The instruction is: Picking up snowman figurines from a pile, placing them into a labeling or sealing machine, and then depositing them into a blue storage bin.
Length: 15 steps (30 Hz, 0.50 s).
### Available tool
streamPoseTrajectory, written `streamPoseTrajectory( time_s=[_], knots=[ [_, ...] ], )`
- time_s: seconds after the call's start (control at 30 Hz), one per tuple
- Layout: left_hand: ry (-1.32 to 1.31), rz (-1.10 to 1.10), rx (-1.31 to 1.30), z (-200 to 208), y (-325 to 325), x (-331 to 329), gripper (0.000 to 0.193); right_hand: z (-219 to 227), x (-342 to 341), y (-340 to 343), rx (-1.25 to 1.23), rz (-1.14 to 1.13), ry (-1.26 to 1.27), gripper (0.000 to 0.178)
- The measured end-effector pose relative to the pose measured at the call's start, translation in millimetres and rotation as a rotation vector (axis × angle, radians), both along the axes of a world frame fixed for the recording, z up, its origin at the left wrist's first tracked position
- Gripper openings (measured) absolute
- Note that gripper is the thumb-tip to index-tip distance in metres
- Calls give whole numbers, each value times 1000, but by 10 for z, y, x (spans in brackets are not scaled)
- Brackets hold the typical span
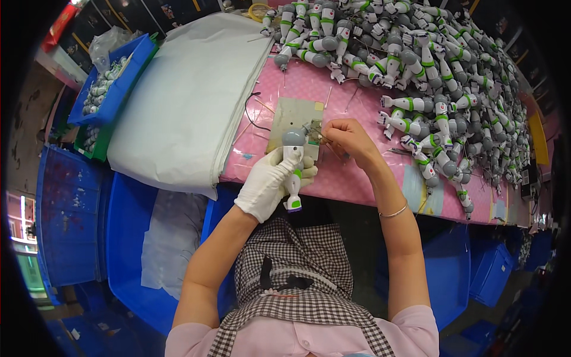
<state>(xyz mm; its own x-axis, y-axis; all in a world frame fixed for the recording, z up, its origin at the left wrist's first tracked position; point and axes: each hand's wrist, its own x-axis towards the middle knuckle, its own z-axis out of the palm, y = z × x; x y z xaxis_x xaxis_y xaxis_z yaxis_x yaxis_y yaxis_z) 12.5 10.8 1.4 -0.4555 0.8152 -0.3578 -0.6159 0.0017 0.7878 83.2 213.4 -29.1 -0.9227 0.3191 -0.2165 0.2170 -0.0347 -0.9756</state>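
Note:
My left hand (263, 183), in a white glove, is closed around a toy robot arm (293, 138) with a grey ball joint, a white sleeve and green bands. The grey ball points away from me and the purple-edged end toward me. My bare right hand (350, 138) is closed in a pinch just right of the ball, beside a small metal fixture (314, 127). What its fingertips hold is too small to make out. Under the toy arm lies a flat grey-beige plate (289, 110) on the pink-covered table (247, 156).
A big heap of similar toy arms (428, 65) covers the table's far and right side. White sheeting (178, 89) lies at left, beside a blue bin (113, 83) of small parts. A black cord (250, 113) and thin sticks lie near the plate. Blue tubs (131, 256) stand below.

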Motion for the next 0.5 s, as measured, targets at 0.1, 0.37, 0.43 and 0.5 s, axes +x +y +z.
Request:
streamPoseTrajectory(
  time_s=[0.1, 0.37, 0.43, 0.5],
  knots=[
    [-1, 18, 13, -40, 10, -24, 41, 3, -17, -21, 29, -4, -23, 19],
    [-33, 10, 67, -81, 56, -12, 36, 56, 63, -50, -17, -55, -25, 16],
    [-34, -22, 94, -80, 90, -8, 35, 85, 89, 3, 68, -56, -29, 16],
    [-38, 1, 112, -74, 0, -34, 31, 77, 4, -59, 133, 1, -27, 16]
  ],
)
